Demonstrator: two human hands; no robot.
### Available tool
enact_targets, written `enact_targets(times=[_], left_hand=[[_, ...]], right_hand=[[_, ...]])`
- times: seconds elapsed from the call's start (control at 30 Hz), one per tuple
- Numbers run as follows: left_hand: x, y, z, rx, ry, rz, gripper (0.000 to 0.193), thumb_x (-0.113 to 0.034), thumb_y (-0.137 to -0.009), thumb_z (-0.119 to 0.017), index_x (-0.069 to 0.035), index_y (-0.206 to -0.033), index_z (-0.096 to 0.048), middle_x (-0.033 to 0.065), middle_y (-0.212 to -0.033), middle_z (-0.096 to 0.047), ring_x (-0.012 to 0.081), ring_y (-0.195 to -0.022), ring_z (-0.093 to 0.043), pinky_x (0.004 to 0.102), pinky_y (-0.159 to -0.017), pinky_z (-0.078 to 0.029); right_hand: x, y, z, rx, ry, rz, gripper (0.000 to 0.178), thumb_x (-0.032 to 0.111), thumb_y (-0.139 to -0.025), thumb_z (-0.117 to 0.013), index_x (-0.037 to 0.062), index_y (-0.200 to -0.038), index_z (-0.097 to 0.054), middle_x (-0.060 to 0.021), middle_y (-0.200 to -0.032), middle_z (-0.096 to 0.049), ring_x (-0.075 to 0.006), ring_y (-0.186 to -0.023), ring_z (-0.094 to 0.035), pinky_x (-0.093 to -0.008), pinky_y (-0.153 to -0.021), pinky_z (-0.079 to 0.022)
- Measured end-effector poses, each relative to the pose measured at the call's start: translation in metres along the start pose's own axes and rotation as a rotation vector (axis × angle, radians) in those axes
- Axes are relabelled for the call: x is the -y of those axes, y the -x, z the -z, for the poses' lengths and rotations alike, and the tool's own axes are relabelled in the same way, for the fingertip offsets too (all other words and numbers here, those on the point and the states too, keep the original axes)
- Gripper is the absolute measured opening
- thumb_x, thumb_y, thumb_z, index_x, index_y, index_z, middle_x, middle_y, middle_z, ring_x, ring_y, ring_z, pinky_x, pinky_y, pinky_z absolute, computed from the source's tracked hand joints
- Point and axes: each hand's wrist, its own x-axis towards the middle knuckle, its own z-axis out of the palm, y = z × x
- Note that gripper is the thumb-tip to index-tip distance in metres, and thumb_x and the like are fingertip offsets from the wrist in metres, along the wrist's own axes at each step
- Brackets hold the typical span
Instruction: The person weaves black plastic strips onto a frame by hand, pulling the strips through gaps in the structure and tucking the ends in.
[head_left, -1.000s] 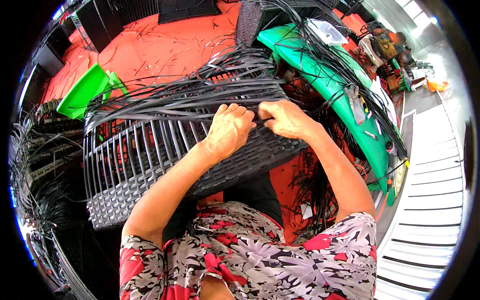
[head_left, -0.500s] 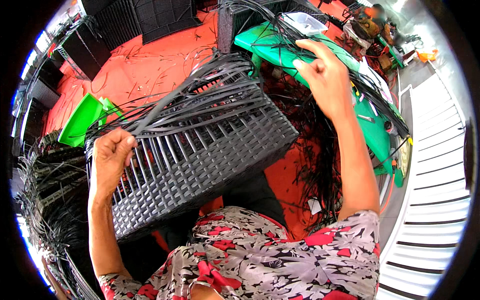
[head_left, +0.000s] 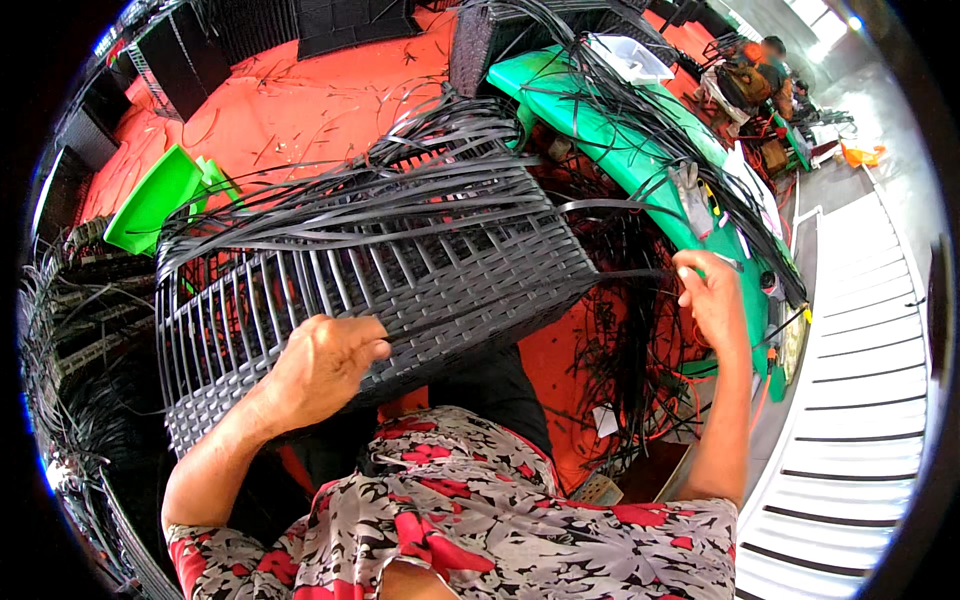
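A partly woven dark plastic-wicker piece (head_left: 480, 285) lies slanted in front of me, its lower band tightly woven and bare uprights showing above. A bundle of loose flat black strips (head_left: 350, 215) rests along its upper side. My left hand (head_left: 325, 368) is closed in a pinch in front of the woven band, at one end of a dark strip. Off the piece's right corner, my right hand (head_left: 715, 300) pinches a black strip (head_left: 630, 273). This strip seems to run across the weave between both hands; against the dark weave its middle is hard to follow.
A green table (head_left: 590, 110) at right carries more strips, a glove (head_left: 690, 195) and a white bin (head_left: 630, 58). A bright green plastic seat (head_left: 155, 205) stands at left on the red floor (head_left: 330, 110). White slats (head_left: 860, 390) line the far right. Another person (head_left: 765, 75) sits far back.
My left hand has come down and right, from the strip bundle to the woven band. My right hand has dropped from above the green table to beside the piece's right corner, now pinching a strip.
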Motion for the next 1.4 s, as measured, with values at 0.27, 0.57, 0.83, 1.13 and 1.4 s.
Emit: enact_targets(times=[0.27, 0.57, 0.83, 1.13, 1.4], left_hand=[[-0.030, -0.047, -0.068, 0.120, -0.192, -0.169, 0.013, -0.016, -0.082, -0.062, -0.003, -0.078, -0.062, 0.0203, -0.069, -0.063, 0.0403, -0.068, -0.063, 0.0478, -0.059, -0.051], [0.012, -0.032, -0.049, 0.161, 0.101, -0.101, 0.009, -0.007, -0.086, -0.053, 0.000, -0.082, -0.057, 0.0155, -0.066, -0.055, 0.0295, -0.060, -0.057, 0.0377, -0.057, -0.045], [-0.014, -0.072, -0.067, 0.210, 0.313, -0.110, 0.010, -0.007, -0.085, -0.052, 0.001, -0.082, -0.057, 0.0191, -0.071, -0.057, 0.0355, -0.070, -0.057, 0.0424, -0.063, -0.045], [-0.002, -0.097, -0.068, 0.331, 0.584, 0.051, 0.014, -0.009, -0.088, -0.051, 0.001, -0.082, -0.059, 0.0158, -0.066, -0.055, 0.0307, -0.064, -0.056, 0.0385, -0.059, -0.045], [0.039, -0.145, -0.087, -0.265, -0.336, -0.294, 0.026, -0.010, -0.078, -0.065, -0.004, -0.103, -0.064, 0.0145, -0.128, -0.040, 0.0361, -0.118, -0.036, 0.0486, -0.091, -0.032]], right_hand=[[0.109, 0.079, -0.099, 0.056, 0.217, 0.854, 0.032, 0.021, -0.073, -0.072, 0.0015, -0.098, -0.065, -0.0106, -0.085, -0.063, -0.0215, -0.066, -0.058, -0.0316, -0.061, -0.049], [0.073, 0.036, -0.052, 0.148, 0.341, 0.794, 0.011, 0.017, -0.074, -0.070, 0.0068, -0.077, -0.067, -0.0028, -0.078, -0.065, -0.0220, -0.083, -0.058, -0.0367, -0.075, -0.043], [0.091, 0.043, -0.098, 0.326, 0.075, 0.697, 0.008, 0.008, -0.078, -0.062, 0.0049, -0.086, -0.061, -0.0101, -0.079, -0.061, -0.0297, -0.066, -0.061, -0.0379, -0.056, -0.049], [0.089, 0.006, -0.084, 0.422, -0.049, 0.607, 0.006, 0.007, -0.081, -0.062, 0.0014, -0.080, -0.062, -0.0126, -0.073, -0.061, -0.0320, -0.066, -0.060, -0.0385, -0.058, -0.049], [0.076, -0.039, -0.093, -0.048, 0.428, 0.721, 0.009, 0.007, -0.078, -0.061, 0.0042, -0.072, -0.056, -0.0107, -0.066, -0.057, -0.0278, -0.060, -0.061, -0.0377, -0.053, -0.049]])
